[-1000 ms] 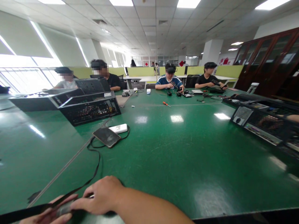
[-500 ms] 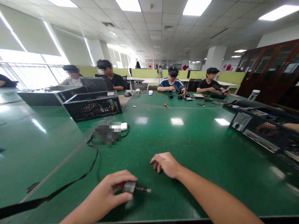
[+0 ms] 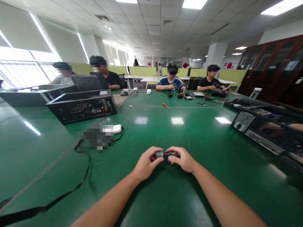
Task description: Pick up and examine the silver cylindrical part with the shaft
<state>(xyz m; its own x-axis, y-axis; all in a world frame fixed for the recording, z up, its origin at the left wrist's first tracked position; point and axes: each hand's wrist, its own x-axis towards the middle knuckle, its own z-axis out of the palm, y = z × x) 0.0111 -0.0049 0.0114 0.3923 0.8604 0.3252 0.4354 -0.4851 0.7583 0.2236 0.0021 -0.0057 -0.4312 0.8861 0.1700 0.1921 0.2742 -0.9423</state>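
Right hand (image 3: 186,160) has joined left hand (image 3: 145,163) at 1 grey-black tool (image 3: 160,154).

We have a small cylindrical piece (image 3: 165,154) lying level, side to side: its thick grey body (image 3: 159,154) sits between the fingers of our left hand (image 3: 146,164), its thin, dark, ridged shaft (image 3: 169,154) pointing into our right hand (image 3: 186,160), tip partly hidden.

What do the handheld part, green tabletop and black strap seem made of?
Handheld part: perhaps metal, given the wide end's grey sheen; plastic possible. Green tabletop: glossy, perhaps paint or laminate; it mirrors ceiling lights. Black strap: probably woven fabric; matte, bending softly.
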